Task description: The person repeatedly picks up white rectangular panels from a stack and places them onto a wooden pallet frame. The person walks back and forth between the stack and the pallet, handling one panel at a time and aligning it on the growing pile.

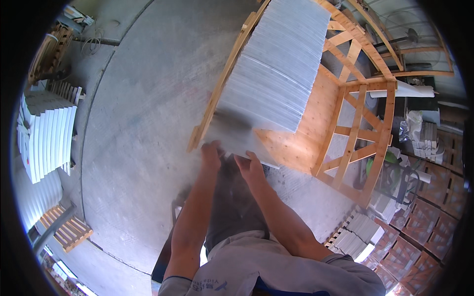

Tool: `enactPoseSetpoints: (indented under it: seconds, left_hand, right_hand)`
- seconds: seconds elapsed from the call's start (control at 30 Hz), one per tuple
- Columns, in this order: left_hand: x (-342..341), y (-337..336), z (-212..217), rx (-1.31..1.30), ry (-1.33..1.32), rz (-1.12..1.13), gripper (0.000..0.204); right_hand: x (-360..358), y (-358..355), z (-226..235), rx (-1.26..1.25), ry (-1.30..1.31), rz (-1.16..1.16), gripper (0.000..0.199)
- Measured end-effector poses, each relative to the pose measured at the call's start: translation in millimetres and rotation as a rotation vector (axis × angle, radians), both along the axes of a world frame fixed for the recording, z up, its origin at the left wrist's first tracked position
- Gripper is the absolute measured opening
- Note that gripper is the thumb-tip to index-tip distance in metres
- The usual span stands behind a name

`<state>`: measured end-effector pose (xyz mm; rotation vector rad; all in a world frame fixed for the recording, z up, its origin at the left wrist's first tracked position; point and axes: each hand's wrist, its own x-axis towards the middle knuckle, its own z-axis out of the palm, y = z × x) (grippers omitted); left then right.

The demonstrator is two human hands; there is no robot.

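Observation:
A thin, pale grey flat slab (237, 141) is tilted in front of me at the near end of a long row of similar slabs (281, 69). The row is packed on edge in an open wooden crate (306, 148). My left hand (211, 153) grips the slab's near edge by its left corner. My right hand (250, 166) is closed on the same edge farther right, its thumb up along the face. Fingers on the slab's underside are hidden, and the picture is hazy there.
A wooden rail (222, 84) runs along the crate's left side, and a braced timber frame (355, 133) rises on its right. Concrete floor (143, 118) spreads to the left. White panels (47, 138) and a pallet (65, 228) stand far left; wooden crates (419, 232) fill the right.

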<state>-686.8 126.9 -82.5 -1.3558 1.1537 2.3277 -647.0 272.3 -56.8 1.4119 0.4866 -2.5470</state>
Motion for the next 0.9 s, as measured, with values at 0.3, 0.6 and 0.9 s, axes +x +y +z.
enactPoseSetpoints:
  seconds: [0.3, 0.6, 0.9]
  left_hand:
    - [-7.2, 3.9, 8.7, 0.124, 0.009, -0.038, 0.042]
    - [73.6, -7.0, -0.2, 0.049, -0.035, -0.247, 0.035]
    - [215.9, -49.0, -25.5, -0.035, -0.29, -0.106, 0.029]
  right_hand:
    - [-15.9, 6.8, -9.3, 0.029, 0.003, 0.012, 0.032]
    - [-78.2, 46.2, -11.0, -0.041, 0.318, 0.205, 0.027]
    - [-103.6, 56.4, -6.0, 0.091, 0.191, 0.327, 0.025]
